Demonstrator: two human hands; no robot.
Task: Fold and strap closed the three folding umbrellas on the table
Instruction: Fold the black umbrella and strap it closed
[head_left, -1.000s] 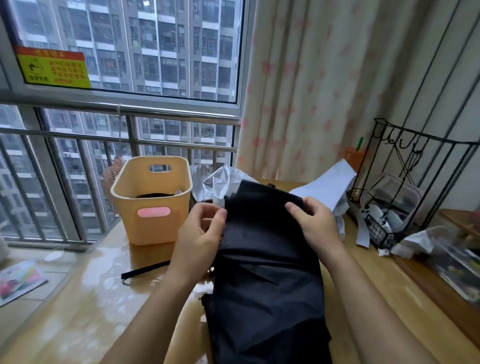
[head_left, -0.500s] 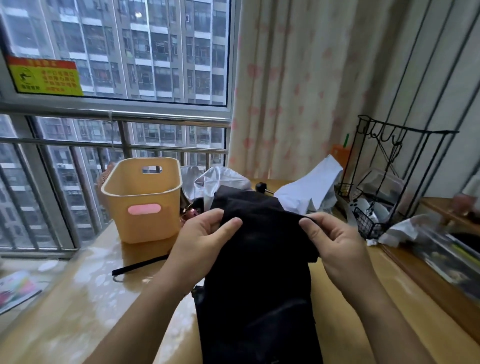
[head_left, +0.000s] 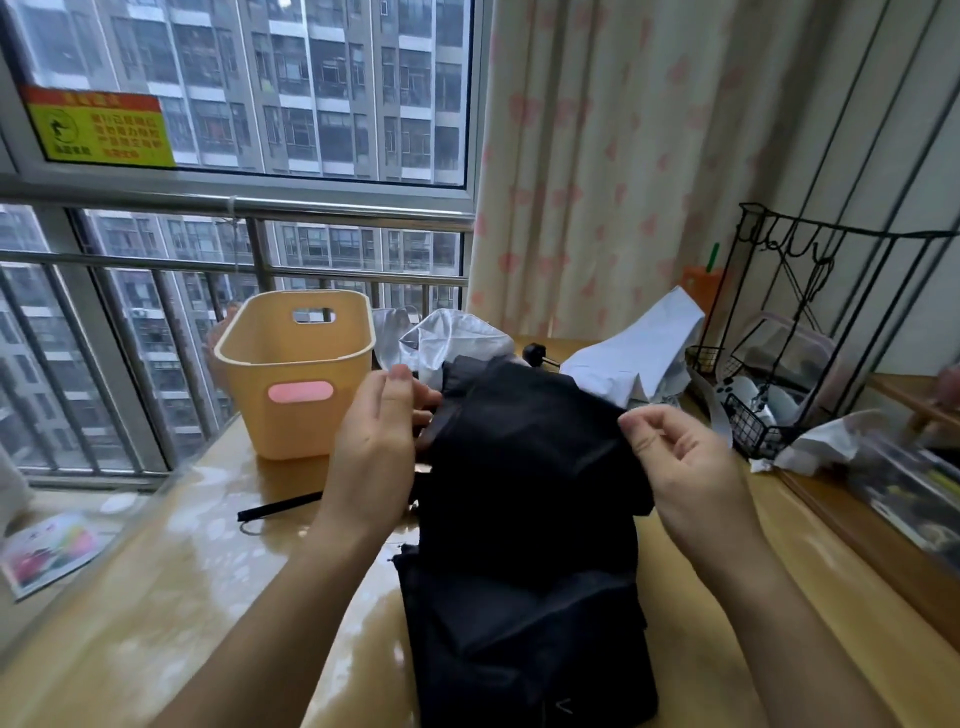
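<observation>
The yellow bin (head_left: 296, 379) at the worktop's (head_left: 156, 597) far-left edge hides its contents. The black umbrella (head_left: 524, 519) runs near-to-far mid-worktop; left hand (head_left: 371, 447) and right hand (head_left: 685, 467) pinch its far fabric.

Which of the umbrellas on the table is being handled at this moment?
The black umbrella, nearest the camera: the left hand and right hand pinch its fabric at either edge. The silver-white umbrella and pale blue-white umbrella lie untouched behind it.
</observation>
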